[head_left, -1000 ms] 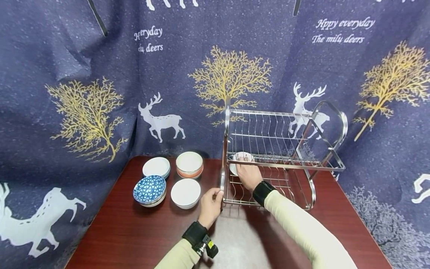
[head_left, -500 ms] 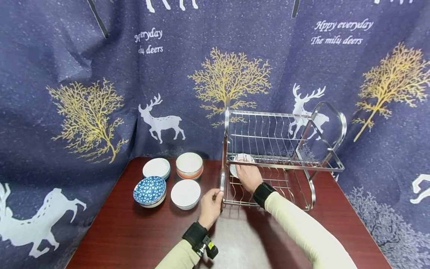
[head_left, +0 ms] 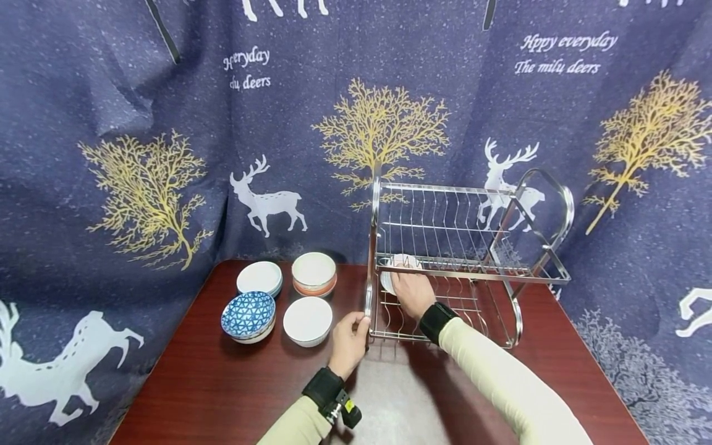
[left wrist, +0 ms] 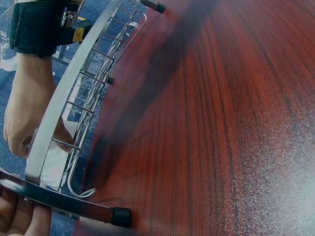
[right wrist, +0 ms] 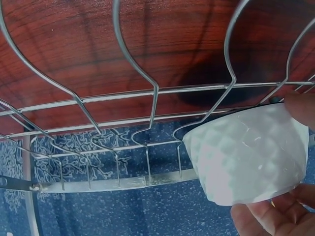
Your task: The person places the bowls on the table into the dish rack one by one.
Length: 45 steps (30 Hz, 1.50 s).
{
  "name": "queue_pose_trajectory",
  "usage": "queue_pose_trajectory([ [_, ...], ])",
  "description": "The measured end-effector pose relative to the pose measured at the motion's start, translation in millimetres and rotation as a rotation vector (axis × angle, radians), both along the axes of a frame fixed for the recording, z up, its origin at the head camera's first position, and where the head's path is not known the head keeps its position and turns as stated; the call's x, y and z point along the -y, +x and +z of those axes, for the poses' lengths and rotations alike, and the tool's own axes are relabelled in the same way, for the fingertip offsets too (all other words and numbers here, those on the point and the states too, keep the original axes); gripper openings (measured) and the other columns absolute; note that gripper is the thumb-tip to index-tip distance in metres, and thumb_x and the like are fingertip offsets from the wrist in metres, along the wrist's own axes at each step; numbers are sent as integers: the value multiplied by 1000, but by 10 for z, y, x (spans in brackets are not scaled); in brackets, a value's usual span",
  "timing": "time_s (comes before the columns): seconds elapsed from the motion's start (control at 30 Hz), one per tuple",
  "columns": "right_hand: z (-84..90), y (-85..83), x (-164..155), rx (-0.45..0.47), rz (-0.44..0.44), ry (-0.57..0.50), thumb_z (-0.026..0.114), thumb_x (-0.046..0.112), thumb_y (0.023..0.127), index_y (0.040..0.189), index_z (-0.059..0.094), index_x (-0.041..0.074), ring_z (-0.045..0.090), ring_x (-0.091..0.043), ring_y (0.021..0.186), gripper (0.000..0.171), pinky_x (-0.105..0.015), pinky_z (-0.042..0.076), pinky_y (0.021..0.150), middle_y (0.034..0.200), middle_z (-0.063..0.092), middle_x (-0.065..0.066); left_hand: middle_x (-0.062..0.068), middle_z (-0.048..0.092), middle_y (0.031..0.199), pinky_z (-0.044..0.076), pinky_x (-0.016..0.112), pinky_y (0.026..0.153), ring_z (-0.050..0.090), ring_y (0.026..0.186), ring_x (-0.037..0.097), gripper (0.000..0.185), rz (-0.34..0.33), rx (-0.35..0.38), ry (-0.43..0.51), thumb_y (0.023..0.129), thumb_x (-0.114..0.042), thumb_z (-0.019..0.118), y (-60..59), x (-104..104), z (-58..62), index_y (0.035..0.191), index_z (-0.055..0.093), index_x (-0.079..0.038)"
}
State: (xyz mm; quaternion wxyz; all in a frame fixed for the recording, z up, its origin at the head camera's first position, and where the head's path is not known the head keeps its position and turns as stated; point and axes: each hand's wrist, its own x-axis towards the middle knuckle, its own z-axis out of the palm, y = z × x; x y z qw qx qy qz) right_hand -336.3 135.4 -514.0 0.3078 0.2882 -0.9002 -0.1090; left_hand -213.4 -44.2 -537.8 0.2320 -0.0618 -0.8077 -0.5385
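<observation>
A two-tier metal dish rack (head_left: 473, 273) stands on the right half of the table. My left hand (head_left: 348, 343) grips its front left post; in the left wrist view only some fingers (left wrist: 37, 216) show, behind the dark metal leg. Reaching under the upper tier, my right hand (head_left: 413, 293) holds a white bowl (head_left: 387, 283) at the left end of the lower tier. The right wrist view shows that bowl's dimpled outside (right wrist: 251, 155), tilted on its side against the curved wires, with fingers on one side and the thumb on the other. Part of the bowl is hidden by the hand.
Left of the rack are a white bowl (head_left: 308, 321), a blue-patterned bowl (head_left: 248, 313) stacked on another, a pale stack (head_left: 259, 277) and a cream bowl (head_left: 314, 269) over an orange one (head_left: 314, 288). A dark blue patterned cloth (head_left: 311, 136) hangs behind the reddish-brown table (head_left: 233, 395).
</observation>
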Motion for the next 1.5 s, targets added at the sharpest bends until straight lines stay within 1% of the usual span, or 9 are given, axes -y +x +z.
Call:
queue_pose_trajectory([
  [0.27,29,5,17,71,-52,-19,63,6,71,104,55,4,59,-30,68,34,-43,48,49,88,58,-11,6,68,80,51,28,65,63,70,16,4,2,-12,4,89,-7,65,6,1,9,87,67,-5],
  [0.4,65,21,23,104,-56,-68,63,10,72,105,57,4,60,-31,68,34,-45,48,47,87,60,-12,6,68,81,51,29,66,63,71,17,4,9,-11,1,89,-8,65,4,0,-3,88,67,-5],
  [0.47,95,31,25,139,-52,-113,68,14,70,104,58,4,62,-33,72,36,-47,49,50,86,62,-12,6,68,81,51,29,66,63,72,17,4,11,-9,2,89,-9,66,2,0,-11,88,67,-5],
  [0.6,174,41,34,214,-57,-190,77,23,66,103,61,7,63,-34,85,43,-50,52,65,90,65,-13,5,68,80,51,28,65,63,71,16,5,11,-10,11,89,-9,66,-1,-2,-24,88,68,-5],
  [0.67,218,49,36,243,-61,-220,78,27,67,98,61,8,62,-34,87,41,-50,52,67,90,64,-12,5,68,80,51,28,65,63,71,16,5,13,-15,14,89,-9,66,-1,-5,-27,88,68,-5],
  [0.93,339,137,33,357,-81,-299,74,32,76,105,63,8,63,-32,87,39,-51,52,63,97,64,-13,6,68,79,52,28,64,63,70,16,3,23,-28,14,88,-7,66,4,-17,-20,88,67,-4],
  [1.2,388,210,39,418,-86,-363,68,33,81,112,60,11,64,-32,80,39,-51,51,62,99,64,-12,8,67,81,53,29,64,64,70,18,4,20,-35,32,89,-5,66,20,-33,-15,90,67,-1],
  [1.4,437,307,77,514,-54,-492,64,33,85,113,61,7,65,-36,88,38,-48,51,73,102,67,-14,9,67,81,54,31,66,66,73,21,5,35,-26,46,89,-6,66,35,-41,0,89,67,-1],
  [1.5,458,366,107,553,-42,-548,64,34,87,115,62,5,64,-32,93,41,-45,51,78,104,67,-14,9,67,81,54,30,65,66,72,21,5,34,-20,68,89,-6,67,38,-48,3,89,68,-1],
])
